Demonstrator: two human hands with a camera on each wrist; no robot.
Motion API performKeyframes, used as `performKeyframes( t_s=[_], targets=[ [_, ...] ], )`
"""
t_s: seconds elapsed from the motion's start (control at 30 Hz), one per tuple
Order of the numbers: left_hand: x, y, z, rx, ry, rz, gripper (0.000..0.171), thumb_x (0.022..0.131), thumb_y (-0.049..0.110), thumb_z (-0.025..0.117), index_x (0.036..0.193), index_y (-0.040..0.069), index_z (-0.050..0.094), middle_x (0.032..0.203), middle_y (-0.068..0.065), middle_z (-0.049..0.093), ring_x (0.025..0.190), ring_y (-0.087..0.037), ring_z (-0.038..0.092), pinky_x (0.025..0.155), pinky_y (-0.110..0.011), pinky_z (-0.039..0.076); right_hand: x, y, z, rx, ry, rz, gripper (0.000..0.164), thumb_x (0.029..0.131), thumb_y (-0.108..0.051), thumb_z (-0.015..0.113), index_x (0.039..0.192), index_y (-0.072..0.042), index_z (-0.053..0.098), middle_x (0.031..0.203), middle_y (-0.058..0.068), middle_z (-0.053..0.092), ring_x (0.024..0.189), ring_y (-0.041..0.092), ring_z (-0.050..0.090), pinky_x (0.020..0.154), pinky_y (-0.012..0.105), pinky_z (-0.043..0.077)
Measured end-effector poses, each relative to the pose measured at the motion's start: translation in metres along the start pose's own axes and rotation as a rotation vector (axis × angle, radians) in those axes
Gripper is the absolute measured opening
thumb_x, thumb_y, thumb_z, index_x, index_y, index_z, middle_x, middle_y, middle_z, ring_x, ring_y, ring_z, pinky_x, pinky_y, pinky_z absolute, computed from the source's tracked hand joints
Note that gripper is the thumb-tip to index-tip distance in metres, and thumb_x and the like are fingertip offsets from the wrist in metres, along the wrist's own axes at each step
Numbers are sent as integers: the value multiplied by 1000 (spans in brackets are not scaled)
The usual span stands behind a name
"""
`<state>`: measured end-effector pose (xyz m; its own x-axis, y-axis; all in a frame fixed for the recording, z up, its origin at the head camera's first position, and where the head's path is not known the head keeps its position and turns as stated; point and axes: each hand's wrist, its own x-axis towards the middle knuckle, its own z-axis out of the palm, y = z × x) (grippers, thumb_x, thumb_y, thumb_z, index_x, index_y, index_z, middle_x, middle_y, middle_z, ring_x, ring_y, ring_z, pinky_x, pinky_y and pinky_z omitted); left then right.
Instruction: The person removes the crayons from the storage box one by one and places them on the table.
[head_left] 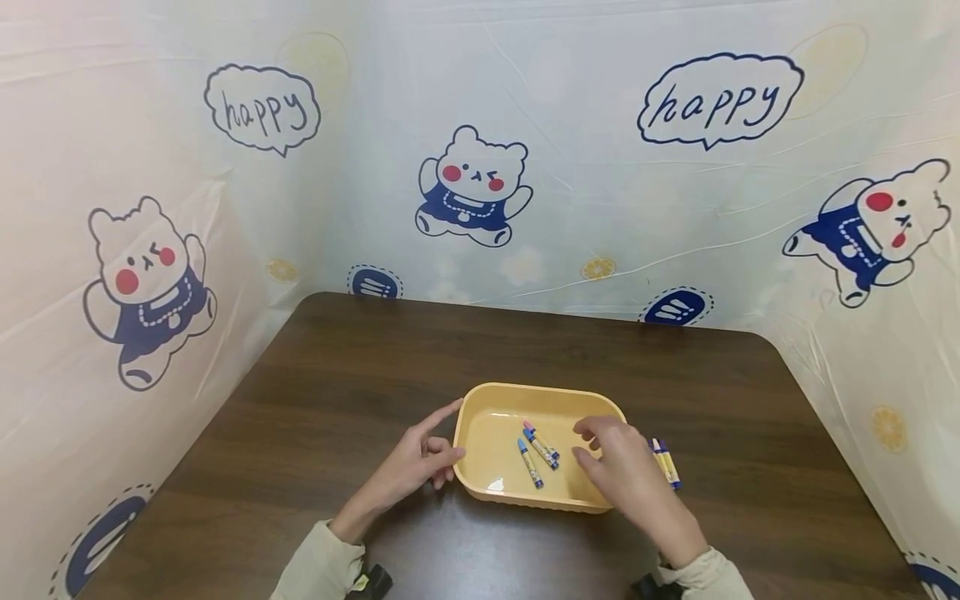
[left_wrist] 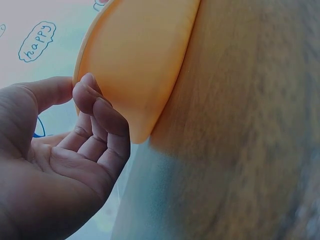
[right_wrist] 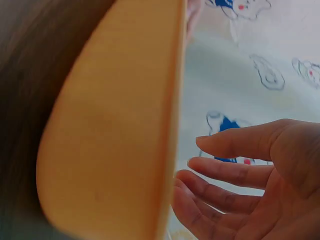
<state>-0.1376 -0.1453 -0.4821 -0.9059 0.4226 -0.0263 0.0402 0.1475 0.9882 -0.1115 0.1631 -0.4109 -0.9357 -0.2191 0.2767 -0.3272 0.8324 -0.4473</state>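
Note:
A yellow plastic tray point(head_left: 495, 493) with rounded corners sits on the table, and several crayons point(head_left: 531, 463) in printed wrappers lie inside it near the middle. At the tray's left end, my left hand point(head_left: 422, 454) touches the rim with its thumb tip; the index finger reaches along to the far corner, and the other fingers are bent beside the outer wall point(left_wrist: 145, 55). My right hand point(head_left: 621, 460) hangs over the tray's right end, with its fingers point(right_wrist: 225, 170) loosely bent, spread from the thumb and holding nothing.
Several more crayons point(head_left: 666, 464) lie side by side on the dark wooden table point(head_left: 360, 367), just right of the tray and partly behind the right hand. A printed cloth point(head_left: 570, 208) with bear figures hangs around the table's back and sides.

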Motion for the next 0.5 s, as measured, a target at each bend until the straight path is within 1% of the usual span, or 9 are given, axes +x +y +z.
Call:
performKeyframes(
  t_s=[0.1,0.27,0.33,0.43,0.5],
  targets=[
    [0,0,0,-5,2,-4,72,95,8,67,156,18,30,68,-12,60,53,-15,55,50,-24,48,5,-9,10,19,-38,-5,19,78,-3,79,96,-2,72,90,9,69,80,23,66,70,36,54],
    [1,0,1,-8,5,-10,71,95,8,67,156,19,31,67,-11,60,53,-15,55,49,-25,48,12,-20,25,18,-87,-24,17,79,-5,79,94,-2,73,82,5,67,73,17,62,66,34,51],
    [1,1,1,-10,7,-10,72,95,8,67,156,19,31,67,-11,60,52,-15,54,49,-25,48,13,-24,31,-1,-113,-20,15,79,-6,78,93,-3,73,77,2,64,68,14,57,62,32,48],
    [1,2,1,-7,9,-12,72,95,8,67,156,19,31,67,-11,60,52,-15,54,49,-25,48,14,-29,39,-17,-159,7,11,79,-6,76,89,-4,71,69,-1,56,62,14,50,53,30,42],
    [0,1,1,0,10,-10,72,95,8,68,156,19,31,67,-11,60,52,-15,55,49,-25,48,14,-31,46,-33,-181,22,7,80,-6,74,81,-6,67,65,-2,49,58,14,45,48,29,36]
  ],
)
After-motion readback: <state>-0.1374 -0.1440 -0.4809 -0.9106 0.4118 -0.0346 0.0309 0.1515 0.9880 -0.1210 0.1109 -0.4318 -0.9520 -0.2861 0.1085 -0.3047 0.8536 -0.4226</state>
